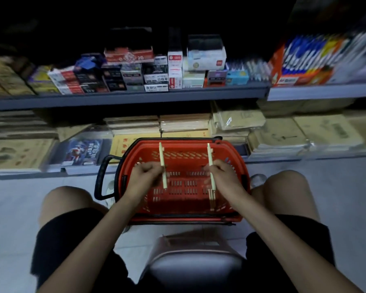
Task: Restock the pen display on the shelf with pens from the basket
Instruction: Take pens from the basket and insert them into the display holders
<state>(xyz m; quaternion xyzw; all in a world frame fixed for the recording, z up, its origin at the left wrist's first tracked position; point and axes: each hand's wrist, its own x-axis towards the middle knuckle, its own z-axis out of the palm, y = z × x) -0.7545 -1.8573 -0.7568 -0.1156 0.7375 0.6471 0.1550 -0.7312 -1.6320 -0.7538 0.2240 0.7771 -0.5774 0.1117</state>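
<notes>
Closest in, a grey padded stool (193,266) sits between the person's bare knees, and both arms reach out over the red plastic basket with holes (186,215) on the pale floor. The left hand (145,174) has its fingers curled tight round one thin cream pen (161,155), and the right hand (222,176) grips another cream pen (210,155) the same way, both pens pointing up and away. A few more cream pens (211,199) lie in the basket just under the right hand, and the grey metal shelf (135,98) with small boxes (156,77) stands behind.
</notes>
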